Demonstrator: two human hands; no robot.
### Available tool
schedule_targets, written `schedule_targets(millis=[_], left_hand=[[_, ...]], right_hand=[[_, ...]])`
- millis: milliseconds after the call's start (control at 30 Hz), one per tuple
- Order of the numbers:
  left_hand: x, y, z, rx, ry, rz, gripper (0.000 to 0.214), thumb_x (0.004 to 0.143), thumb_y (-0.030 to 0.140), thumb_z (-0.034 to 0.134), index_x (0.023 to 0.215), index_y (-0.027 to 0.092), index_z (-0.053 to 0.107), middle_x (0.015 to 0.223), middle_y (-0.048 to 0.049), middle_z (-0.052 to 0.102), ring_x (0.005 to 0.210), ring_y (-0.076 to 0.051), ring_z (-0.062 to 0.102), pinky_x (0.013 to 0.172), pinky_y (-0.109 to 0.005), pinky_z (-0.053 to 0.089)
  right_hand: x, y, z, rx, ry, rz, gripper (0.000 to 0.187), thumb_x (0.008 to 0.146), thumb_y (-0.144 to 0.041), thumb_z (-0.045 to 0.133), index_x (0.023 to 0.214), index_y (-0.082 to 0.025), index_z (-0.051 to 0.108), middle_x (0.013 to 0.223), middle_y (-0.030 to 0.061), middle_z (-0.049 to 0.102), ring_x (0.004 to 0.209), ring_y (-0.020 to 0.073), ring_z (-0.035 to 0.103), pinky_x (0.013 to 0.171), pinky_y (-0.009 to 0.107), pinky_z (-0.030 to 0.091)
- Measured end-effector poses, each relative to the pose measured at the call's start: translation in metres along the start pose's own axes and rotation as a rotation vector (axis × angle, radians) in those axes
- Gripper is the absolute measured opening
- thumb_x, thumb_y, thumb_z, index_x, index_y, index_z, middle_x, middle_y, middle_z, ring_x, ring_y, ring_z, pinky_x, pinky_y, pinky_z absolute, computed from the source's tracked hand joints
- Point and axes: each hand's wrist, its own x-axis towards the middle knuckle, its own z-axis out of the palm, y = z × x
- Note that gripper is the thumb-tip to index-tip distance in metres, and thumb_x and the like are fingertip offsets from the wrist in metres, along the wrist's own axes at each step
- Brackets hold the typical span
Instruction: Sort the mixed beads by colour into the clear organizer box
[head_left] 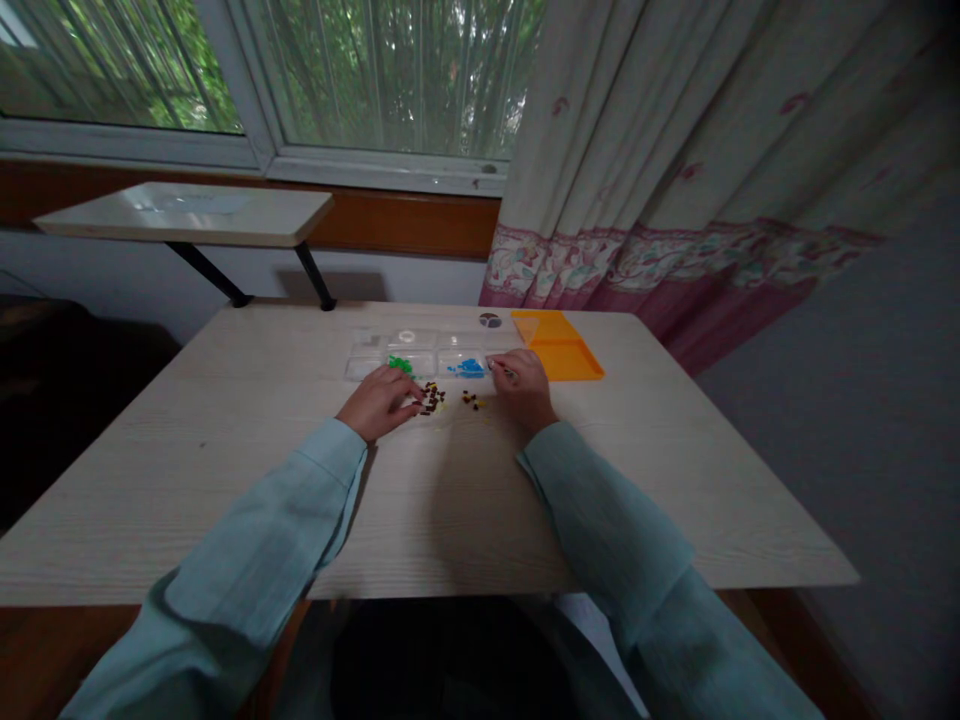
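A clear compartment box (375,350) lies on the pale wooden table (225,440); one cell holds green beads (400,364), another blue beads (468,369). Small dark, red and yellow beads (431,399) are scattered in front of the box, with a second little cluster (472,401) beside them. My left hand (380,402) rests on the table with fingers curled, its tips touching the scattered beads. My right hand (524,386) is closed in a pinch on a thin tool, perhaps tweezers (501,370), near the blue beads.
An orange tray (559,345) lies at the box's right end, with a small round dark object (490,320) behind it. A white shelf on black brackets (187,212) hangs under the window. Curtains (675,180) hang at the right.
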Motion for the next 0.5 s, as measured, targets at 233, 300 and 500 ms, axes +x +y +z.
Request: schedule_targets(millis=[233,300,500], left_hand=[[0.000,-0.003,-0.004,-0.037,-0.079,0.006,0.033,0.083,0.050,0.061,0.094,0.019,0.064,0.091,-0.0067,0.062,0.091,-0.022,0.054,0.083,-0.036,0.042],[0.000,-0.003,-0.002,-0.032,-0.088,0.007,0.033,0.084,0.051,0.061,0.092,0.019,0.064,0.090,-0.0068,0.062,0.091,-0.022,0.054,0.082,-0.035,0.042],[0.002,0.000,0.004,-0.001,-0.063,-0.033,0.031,0.085,0.049,0.059,0.090,0.019,0.063,0.089,-0.0067,0.062,0.088,-0.022,0.054,0.080,-0.035,0.042]], right_hand=[[0.003,-0.011,-0.008,0.092,-0.241,-0.276,0.019,0.089,-0.029,0.055,0.093,-0.021,0.073,0.085,0.0070,0.069,0.083,0.0187,0.059,0.079,0.033,0.045],[0.004,-0.015,-0.015,0.118,-0.351,-0.290,0.017,0.087,-0.027,0.058,0.094,-0.021,0.072,0.087,0.0073,0.068,0.083,0.0184,0.059,0.078,0.032,0.046],[0.004,-0.022,-0.027,0.164,-0.569,-0.115,0.031,0.075,-0.027,0.072,0.106,-0.022,0.071,0.092,0.0057,0.065,0.080,0.0171,0.058,0.078,0.031,0.048]])
